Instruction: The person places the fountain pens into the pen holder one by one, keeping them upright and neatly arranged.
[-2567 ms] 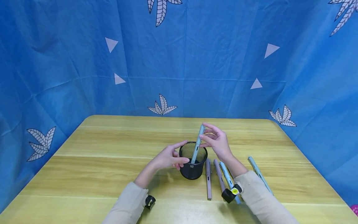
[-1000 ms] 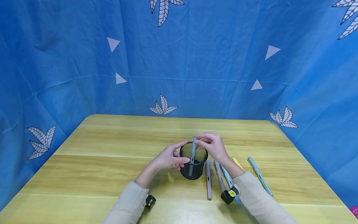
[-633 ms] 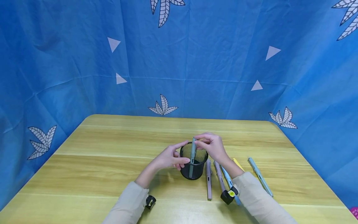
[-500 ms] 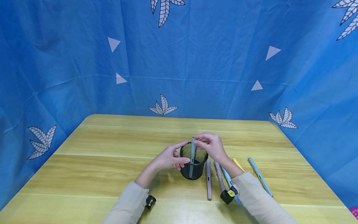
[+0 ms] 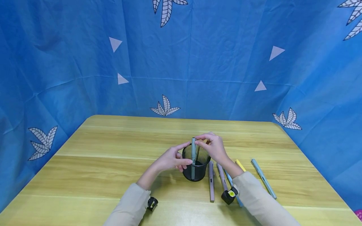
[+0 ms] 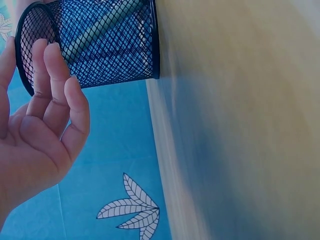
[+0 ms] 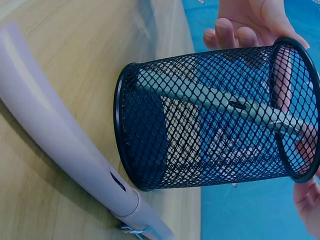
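A black mesh pen holder (image 5: 195, 172) stands on the table, and my left hand (image 5: 171, 160) holds its rim with thumb and forefinger. The other left fingers bend loosely beside the mesh (image 6: 110, 60). A grey-green capped pen (image 5: 193, 149) stands nearly upright inside, leaning on the rim's left front, its cap above the rim. Through the mesh in the right wrist view, the whole pen (image 7: 210, 97) shows, foot on the bottom. My right hand (image 5: 214, 146) is bent over the holder, its fingertips just right of the cap; the cap shows uncovered between the two hands.
To the right of the holder lie two mauve pens (image 5: 211, 183), a light-blue pen (image 5: 229, 179) and a yellow pen (image 5: 239, 164), partly under the right forearm. Farther right is another grey-green pen (image 5: 263, 179). A blue curtain (image 5: 181, 62) hangs behind the wooden table (image 5: 118, 147).
The grey-green pen has gone down into the holder and now tips slightly left. My right fingertips, pinching its cap before, have come off to the right. My left hand has stayed put.
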Demonstrator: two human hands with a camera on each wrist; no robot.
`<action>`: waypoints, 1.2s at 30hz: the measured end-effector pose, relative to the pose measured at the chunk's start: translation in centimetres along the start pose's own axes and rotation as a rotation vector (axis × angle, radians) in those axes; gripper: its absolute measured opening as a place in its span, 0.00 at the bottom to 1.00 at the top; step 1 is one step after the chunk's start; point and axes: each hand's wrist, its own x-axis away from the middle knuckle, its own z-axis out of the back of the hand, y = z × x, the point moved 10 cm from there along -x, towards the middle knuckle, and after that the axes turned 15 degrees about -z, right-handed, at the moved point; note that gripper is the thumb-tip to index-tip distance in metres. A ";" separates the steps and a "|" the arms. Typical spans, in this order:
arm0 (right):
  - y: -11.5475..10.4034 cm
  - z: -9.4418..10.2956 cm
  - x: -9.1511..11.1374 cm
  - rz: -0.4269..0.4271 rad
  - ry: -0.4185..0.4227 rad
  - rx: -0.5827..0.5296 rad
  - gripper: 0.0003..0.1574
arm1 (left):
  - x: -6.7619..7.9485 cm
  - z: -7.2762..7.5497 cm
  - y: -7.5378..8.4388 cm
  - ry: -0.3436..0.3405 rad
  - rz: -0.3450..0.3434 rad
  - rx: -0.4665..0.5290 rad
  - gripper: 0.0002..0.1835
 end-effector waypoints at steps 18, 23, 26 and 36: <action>1.4 -1.1 -0.1 -0.098 -0.049 -0.026 0.17 | 0.1 -0.1 0.2 0.002 0.006 -0.002 0.39; 1.6 -1.2 0.0 -0.119 -0.072 -0.022 0.20 | -0.2 0.0 -1.0 0.009 0.007 -0.002 0.39; 1.6 -1.2 0.0 -0.126 -0.090 -0.034 0.20 | -0.3 0.1 -1.3 0.012 0.003 0.005 0.39; -1.2 0.3 1.3 -0.181 -0.111 -0.102 0.19 | -0.6 0.3 -2.7 0.016 0.006 0.013 0.40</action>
